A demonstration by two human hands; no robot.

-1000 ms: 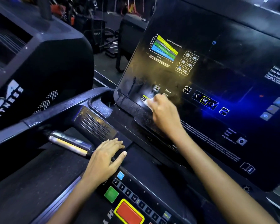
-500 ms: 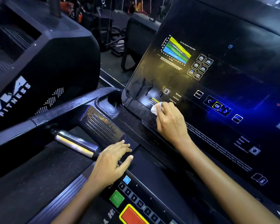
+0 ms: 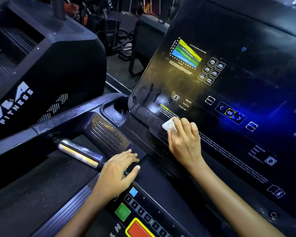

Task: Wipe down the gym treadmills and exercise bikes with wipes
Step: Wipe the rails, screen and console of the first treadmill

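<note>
White wipe (image 3: 168, 125), pinched under the right hand (image 3: 184, 142), presses the treadmill console (image 3: 246, 74) near its lower-left edge; the left hand (image 3: 117, 171) rests flat, holding nothing. Overlapping strokes with steady pressure would clear the streaks above.

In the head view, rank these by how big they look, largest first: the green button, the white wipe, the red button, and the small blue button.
1. red button, though the frame cuts it off
2. green button and white wipe, too alike to rank, the wipe partly under the right hand
3. small blue button
</note>
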